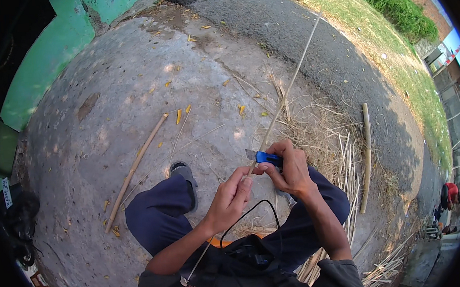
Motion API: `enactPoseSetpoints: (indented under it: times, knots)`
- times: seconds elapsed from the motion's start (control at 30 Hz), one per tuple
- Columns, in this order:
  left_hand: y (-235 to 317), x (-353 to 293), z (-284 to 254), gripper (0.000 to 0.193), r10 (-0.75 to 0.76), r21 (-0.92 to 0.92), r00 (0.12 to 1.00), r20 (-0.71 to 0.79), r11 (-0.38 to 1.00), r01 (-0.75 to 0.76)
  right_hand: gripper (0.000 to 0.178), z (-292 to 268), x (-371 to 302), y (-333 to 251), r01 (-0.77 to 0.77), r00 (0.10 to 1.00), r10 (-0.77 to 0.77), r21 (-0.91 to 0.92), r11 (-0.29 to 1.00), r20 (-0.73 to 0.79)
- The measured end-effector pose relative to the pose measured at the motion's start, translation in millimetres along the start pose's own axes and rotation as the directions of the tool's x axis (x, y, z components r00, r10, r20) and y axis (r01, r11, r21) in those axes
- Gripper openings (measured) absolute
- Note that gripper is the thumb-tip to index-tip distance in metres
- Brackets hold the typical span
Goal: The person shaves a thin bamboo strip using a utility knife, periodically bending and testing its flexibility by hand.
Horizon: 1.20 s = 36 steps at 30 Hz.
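Observation:
A long, thin strip of what looks like bamboo (295,75) runs from my lap out toward the far right. My left hand (230,196) is closed round it, thumb on top. Just beyond, my right hand (290,166) grips a blue utility knife (268,158). The knife's short metal blade points left and lies at the strip, close to my left fingers; whether it cuts in cannot be made out. The strip's near end passes under my left forearm toward my waist.
Split strips (350,173) and a heap of shavings (312,115) lie to my right. A pole (366,156) rests beyond them, another pole (137,170) on the left. A motorbike (21,222) stands far left. A person in red (448,195) is at the far right.

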<state>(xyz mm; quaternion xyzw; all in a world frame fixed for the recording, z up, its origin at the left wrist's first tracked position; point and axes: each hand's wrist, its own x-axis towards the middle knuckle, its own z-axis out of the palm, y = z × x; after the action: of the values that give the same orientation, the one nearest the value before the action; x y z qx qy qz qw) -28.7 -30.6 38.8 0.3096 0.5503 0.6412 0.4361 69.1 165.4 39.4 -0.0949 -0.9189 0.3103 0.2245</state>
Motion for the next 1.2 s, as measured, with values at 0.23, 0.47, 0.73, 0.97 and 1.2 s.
enactPoseSetpoints:
  times: [0.23, 0.47, 0.73, 0.97, 1.2]
  knots:
    - [-2.2, -2.6, -5.2, 0.018, 0.082, 0.161, 0.99, -0.115, 0.985, -0.063, 0.04, 0.6, 3.9, -4.3, 0.054, 0.992, -0.05, 0.028, 0.998, -0.114]
    - [-5.3, -1.1, -4.8, 0.017, 0.179, 0.315, 0.973, -0.145, 0.941, -0.126, 0.036, -1.0, 4.2, 1.3, 0.189, 0.982, -0.189, 0.014, 0.982, -0.017]
    - [-7.9, -13.1, 13.5, 0.014, 0.281, 0.402, 0.955, -0.094, 0.888, -0.222, 0.035, -36.4, 27.9, 22.7, -0.172, 0.902, 0.215, 0.144, 0.975, -0.376]
    - [-7.9, -7.0, -0.2, 0.018, 0.042, 0.225, 0.996, -0.081, 0.974, -0.023, 0.039, -11.8, -0.8, 6.4, -0.161, 0.98, 0.183, 0.242, 0.957, -0.073]
    - [-15.5, 1.4, -6.4, 0.023, -0.065, 0.087, 0.996, 0.057, 0.994, 0.06, 0.028, 7.2, 15.8, -2.8, -0.345, 0.918, 0.384, 0.682, 0.645, 0.102]
